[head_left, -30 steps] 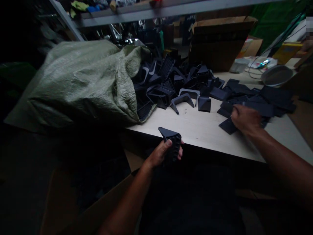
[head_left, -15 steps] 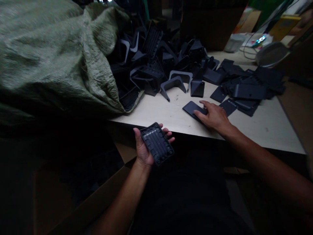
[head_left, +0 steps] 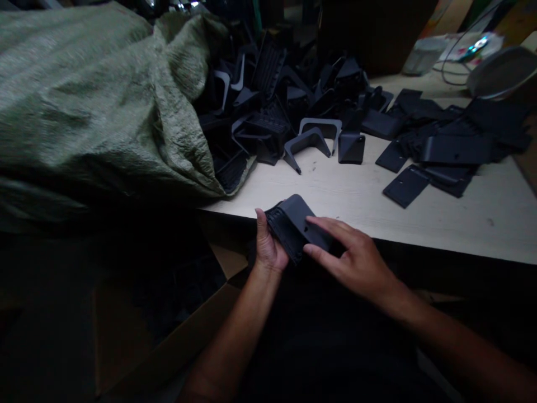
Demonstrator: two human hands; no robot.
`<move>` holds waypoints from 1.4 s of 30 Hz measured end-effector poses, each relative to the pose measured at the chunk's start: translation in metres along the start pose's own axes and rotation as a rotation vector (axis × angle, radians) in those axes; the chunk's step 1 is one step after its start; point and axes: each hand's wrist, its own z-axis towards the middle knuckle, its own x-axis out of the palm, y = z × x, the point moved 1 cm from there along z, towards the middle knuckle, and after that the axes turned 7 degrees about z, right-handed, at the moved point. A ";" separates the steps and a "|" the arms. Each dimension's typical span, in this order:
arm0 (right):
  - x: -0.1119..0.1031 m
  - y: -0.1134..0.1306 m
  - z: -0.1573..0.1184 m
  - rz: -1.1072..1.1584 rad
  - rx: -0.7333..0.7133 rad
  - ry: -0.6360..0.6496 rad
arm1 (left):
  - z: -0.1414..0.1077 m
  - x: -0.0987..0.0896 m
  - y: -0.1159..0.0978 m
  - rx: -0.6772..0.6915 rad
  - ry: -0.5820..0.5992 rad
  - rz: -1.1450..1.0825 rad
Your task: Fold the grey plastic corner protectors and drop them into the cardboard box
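Observation:
My left hand [head_left: 271,249] holds a black ribbed plastic part [head_left: 286,235], its thumb raised along the part's left edge. In my right hand [head_left: 356,254] is a smooth dark cover plate [head_left: 302,215] with a small hole, pinched between thumb and fingers. The cover plate lies over the right side of the ribbed part, just off the table's front edge. Its lower right end is hidden by my right fingers. On the table [head_left: 268,187], a loose flat plate [head_left: 405,186] rests in front of a pile of dark plates [head_left: 457,148].
Black brackets [head_left: 308,143] are heaped at the back centre. A green woven sack [head_left: 100,112] covers the left. An open cardboard box [head_left: 176,347] with dark parts stands below the table. A round dish [head_left: 501,73] and a cable sit at the back right.
My right hand has lifted the cover plate off the table and brought it left onto the ribbed part in my left hand. The view has shifted a little.

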 end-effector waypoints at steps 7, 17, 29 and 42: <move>0.035 -0.004 -0.007 -0.074 0.013 -0.023 | 0.002 0.003 0.004 0.064 -0.010 0.091; 0.035 0.004 -0.006 -0.120 -0.004 -0.036 | 0.001 0.008 0.006 0.057 -0.002 0.156; 0.026 0.006 -0.005 -0.050 0.021 -0.093 | 0.002 0.013 -0.001 0.039 -0.011 0.087; 0.027 0.010 -0.007 -0.069 0.023 -0.011 | -0.003 0.017 0.004 0.132 0.011 0.195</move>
